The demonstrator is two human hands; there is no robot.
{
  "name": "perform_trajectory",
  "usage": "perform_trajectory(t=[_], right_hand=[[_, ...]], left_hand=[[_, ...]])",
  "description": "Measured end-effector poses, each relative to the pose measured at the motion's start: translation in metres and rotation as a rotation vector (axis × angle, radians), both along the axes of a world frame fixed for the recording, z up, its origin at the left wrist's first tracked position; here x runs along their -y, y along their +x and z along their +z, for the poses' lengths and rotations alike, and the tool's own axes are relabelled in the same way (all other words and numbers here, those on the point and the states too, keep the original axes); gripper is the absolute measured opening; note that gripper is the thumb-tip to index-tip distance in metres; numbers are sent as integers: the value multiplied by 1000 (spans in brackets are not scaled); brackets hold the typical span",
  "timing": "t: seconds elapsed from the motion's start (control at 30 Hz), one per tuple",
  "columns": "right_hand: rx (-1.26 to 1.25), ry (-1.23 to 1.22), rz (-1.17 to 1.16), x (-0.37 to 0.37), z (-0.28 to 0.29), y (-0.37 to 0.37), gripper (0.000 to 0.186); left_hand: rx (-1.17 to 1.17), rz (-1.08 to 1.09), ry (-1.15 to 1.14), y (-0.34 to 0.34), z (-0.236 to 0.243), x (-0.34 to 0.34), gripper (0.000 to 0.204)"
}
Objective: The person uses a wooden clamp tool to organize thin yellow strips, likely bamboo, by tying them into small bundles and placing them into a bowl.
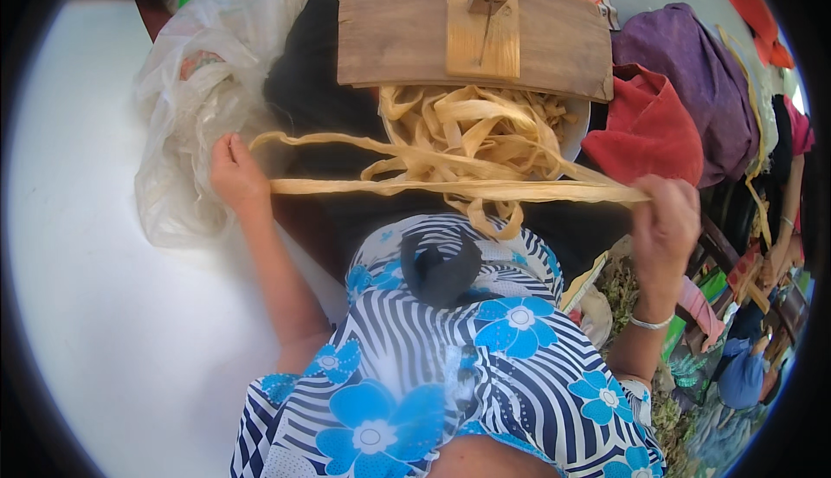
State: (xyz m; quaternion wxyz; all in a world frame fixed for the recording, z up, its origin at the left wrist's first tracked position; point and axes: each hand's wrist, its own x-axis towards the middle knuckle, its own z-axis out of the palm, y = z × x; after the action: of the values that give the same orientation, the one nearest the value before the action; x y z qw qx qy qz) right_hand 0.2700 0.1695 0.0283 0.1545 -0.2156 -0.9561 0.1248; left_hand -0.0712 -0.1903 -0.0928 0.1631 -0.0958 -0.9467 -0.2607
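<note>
A long, tan, flat plant-fibre strip (415, 187) is drawn nearly straight across my lap. At its left end my left hand (238, 171) is closed in a pinch. My right hand (666, 222), with a bracelet at the wrist, is closed on the right end and slightly blurred. A second, wavier length of the same fibre (329, 138) also runs from near my left fingers toward the right. Behind the strip, a loose heap of curled fibre strips (476, 127) fills a white basin (576, 129), and some loops hang over its near side.
Across the far side of the basin lies a wooden board (394, 32) with a small upright block and a thin spike. A clear plastic bag (208, 88) lies left; red cloth (649, 127) and purple cloth (688, 80) lie right. Another person's arm (792, 192) shows far right.
</note>
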Motion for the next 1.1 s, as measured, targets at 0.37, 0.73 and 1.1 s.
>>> perform_trajectory(t=[0.37,0.73,1.1], right_hand=[[-182,-756,-255,-34,21,65,5],[50,-616,58,58,-16,-66,9],[208,-538,-75,14,18,2,9]], left_hand=[[179,7,-647,11,5,8,17],[1010,-1108,416,140,92,-159,30],[831,-272,508,52,17,-42,20]])
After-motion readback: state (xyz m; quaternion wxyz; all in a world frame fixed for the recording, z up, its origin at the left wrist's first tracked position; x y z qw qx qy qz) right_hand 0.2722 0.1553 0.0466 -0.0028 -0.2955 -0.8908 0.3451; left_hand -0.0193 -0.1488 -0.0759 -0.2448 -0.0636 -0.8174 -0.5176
